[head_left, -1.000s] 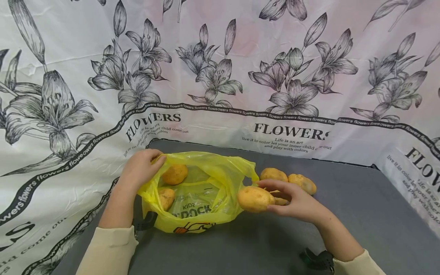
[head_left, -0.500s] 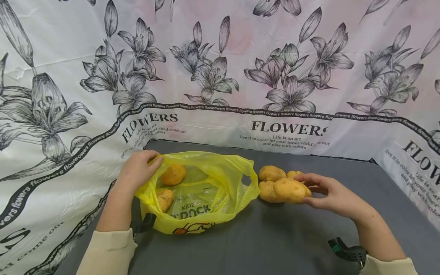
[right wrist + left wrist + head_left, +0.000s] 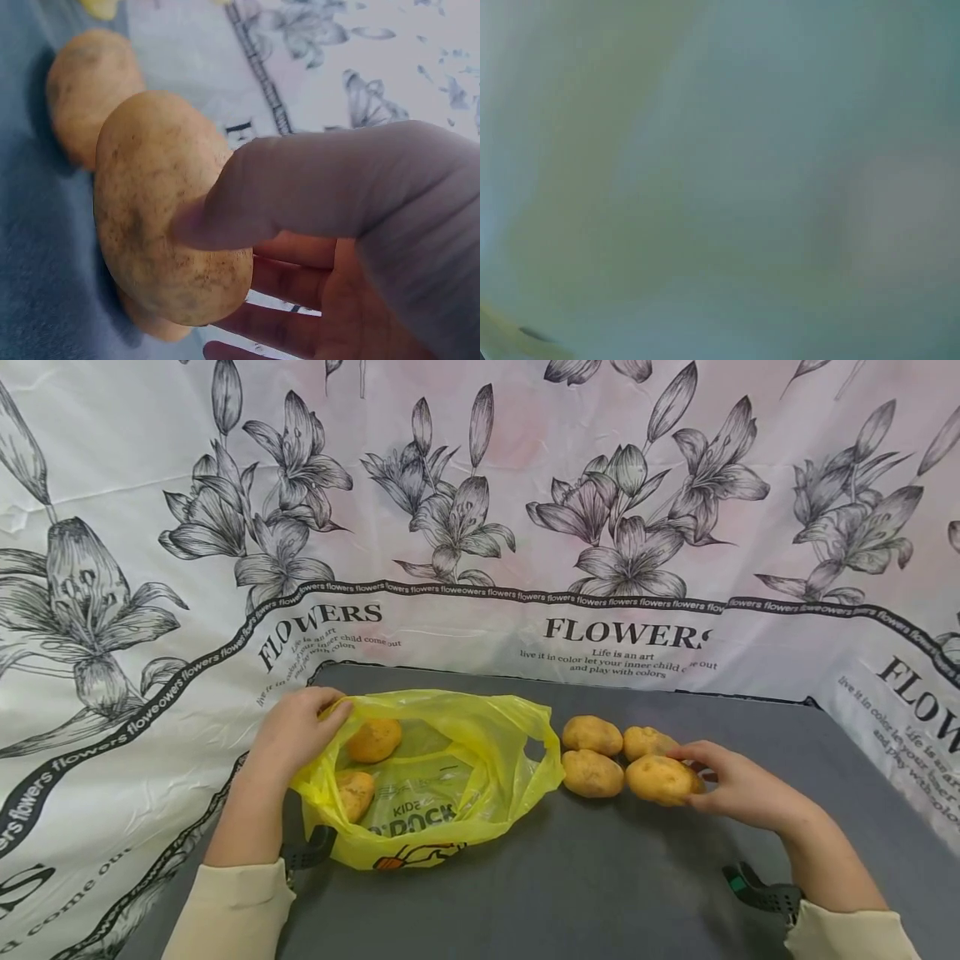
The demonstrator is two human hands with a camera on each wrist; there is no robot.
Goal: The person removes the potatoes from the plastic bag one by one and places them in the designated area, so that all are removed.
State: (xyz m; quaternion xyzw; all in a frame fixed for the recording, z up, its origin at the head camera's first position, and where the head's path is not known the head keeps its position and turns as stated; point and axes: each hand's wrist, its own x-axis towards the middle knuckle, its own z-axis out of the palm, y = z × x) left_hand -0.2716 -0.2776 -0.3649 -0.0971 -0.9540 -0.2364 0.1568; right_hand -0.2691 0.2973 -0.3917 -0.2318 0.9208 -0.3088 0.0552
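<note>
My left hand pinches the left rim of a yellow plastic bag, whose mouth gapes upward. Inside the bag lie a rounder potato and a second potato, partly covered by the rim. To the bag's right, my right hand holds a potato by its right end. The right wrist view shows the thumb pressed on this potato, with the fingers behind. Beside it are a front-left potato, a back-left potato and a back-right potato. The left wrist view is a blur.
All of this rests on a dark grey table. A white cloth printed with flowers and lettering hangs behind and along the sides. The bag's right handle reaches close to the left potatoes.
My right hand has carried its potato rightward, away from the bag's edge, and lowered it to the front right of the others. My left hand keeps its hold on the bag.
</note>
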